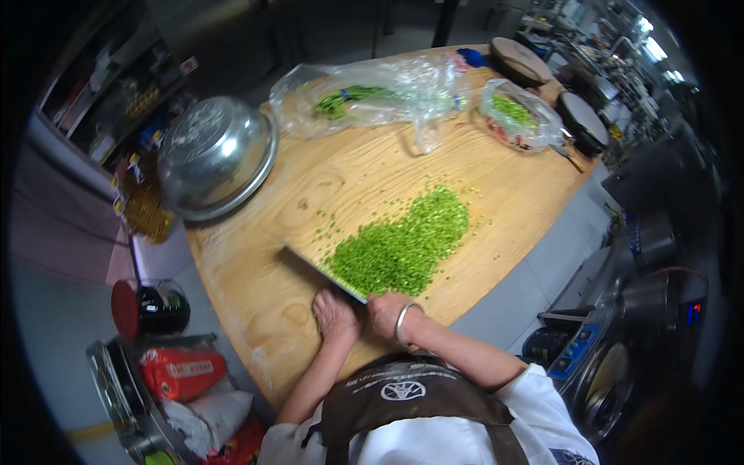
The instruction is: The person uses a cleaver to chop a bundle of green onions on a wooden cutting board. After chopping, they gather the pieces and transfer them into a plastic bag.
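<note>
A cleaver (322, 271) stands edge-down on the wooden table, its blade slanting from upper left to lower right. My right hand (391, 314), with a silver bangle at the wrist, is closed around the handle end. My left hand (335, 315) rests on the wood just behind the blade, fingers stretched toward it; nothing shows in its grasp. Against the blade's far side lies a long heap of finely chopped green scallions (403, 244), with loose bits scattered around it.
The wooden table (256, 287) carries an upturned metal bowl (221, 151) at left. Farther back lie a clear plastic bag (395, 97) with bundled greens (345, 101), and a plastic-lined container (515, 116) of chopped greens. Round boards (519, 60) sit at far right; a red package (182, 372) is at lower left.
</note>
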Motion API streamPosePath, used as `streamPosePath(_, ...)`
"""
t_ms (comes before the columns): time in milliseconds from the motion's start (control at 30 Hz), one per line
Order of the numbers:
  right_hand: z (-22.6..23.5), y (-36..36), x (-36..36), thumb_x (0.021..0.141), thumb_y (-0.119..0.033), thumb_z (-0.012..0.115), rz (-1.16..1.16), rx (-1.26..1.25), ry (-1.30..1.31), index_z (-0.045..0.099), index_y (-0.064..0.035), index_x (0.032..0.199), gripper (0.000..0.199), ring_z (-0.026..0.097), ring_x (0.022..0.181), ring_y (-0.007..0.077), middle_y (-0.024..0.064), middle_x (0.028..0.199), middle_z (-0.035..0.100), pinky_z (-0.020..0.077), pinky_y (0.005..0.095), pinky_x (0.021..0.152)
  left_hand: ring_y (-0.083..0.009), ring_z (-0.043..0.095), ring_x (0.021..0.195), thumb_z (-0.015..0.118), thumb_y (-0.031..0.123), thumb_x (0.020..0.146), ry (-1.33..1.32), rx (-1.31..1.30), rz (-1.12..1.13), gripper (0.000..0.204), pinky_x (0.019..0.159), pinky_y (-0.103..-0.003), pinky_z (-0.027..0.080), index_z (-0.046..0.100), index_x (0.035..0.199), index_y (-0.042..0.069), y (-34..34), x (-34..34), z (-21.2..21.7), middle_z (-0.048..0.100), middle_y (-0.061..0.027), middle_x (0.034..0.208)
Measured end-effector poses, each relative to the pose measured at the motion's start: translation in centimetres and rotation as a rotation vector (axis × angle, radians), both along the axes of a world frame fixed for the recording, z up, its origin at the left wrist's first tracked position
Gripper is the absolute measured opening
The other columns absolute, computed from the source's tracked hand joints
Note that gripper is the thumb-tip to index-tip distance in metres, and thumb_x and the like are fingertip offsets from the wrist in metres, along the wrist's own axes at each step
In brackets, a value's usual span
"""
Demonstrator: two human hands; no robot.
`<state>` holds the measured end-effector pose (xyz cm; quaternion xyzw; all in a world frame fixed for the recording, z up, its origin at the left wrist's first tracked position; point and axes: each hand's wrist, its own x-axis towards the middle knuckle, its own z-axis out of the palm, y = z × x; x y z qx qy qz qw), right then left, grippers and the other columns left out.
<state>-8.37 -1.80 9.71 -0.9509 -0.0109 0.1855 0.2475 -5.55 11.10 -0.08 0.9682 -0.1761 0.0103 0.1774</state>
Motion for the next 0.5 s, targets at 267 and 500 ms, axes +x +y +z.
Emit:
streamPosePath(267, -0.3, -0.8, 0.3, 0.074, -0.010, 0.053, -0.059, 0.055, 0.007, 0.053, -0.0009, 0.078, 0.010, 0.060, 0.067, 0.0377, 0.0203, 0.069, 0.061, 0.0488, 0.0452, 0.062, -0.0378, 0.042, 0.104, 0.069, 0.015, 0.068, -0.066, -0.422, -0.091, 0.055, 0.090, -0.044, 0.036, 0.042, 0.113, -0.001, 2.0, 0.1, 1.0, 0.041, -0.0204, 0.115)
streamPosePath(500, -1.6, -1.2, -0.1, 0.078, -0.012, 0.055, -0.061, 0.068, -0.064, 0.050, -0.0020, 0.077, 0.011, 0.056, 0.061, 0.0397, 0.0209, 0.062, 0.056, 0.0459, 0.0460, 0.056, -0.0343, 0.047, 0.096, 0.065, 0.007, 0.069, -0.109, -0.484, -0.182, 0.034, 0.083, -0.043, 0.039, 0.049, 0.099, 0.004, 2.1, 0.0, 0.9, 0.046, -0.0159, 0.103)
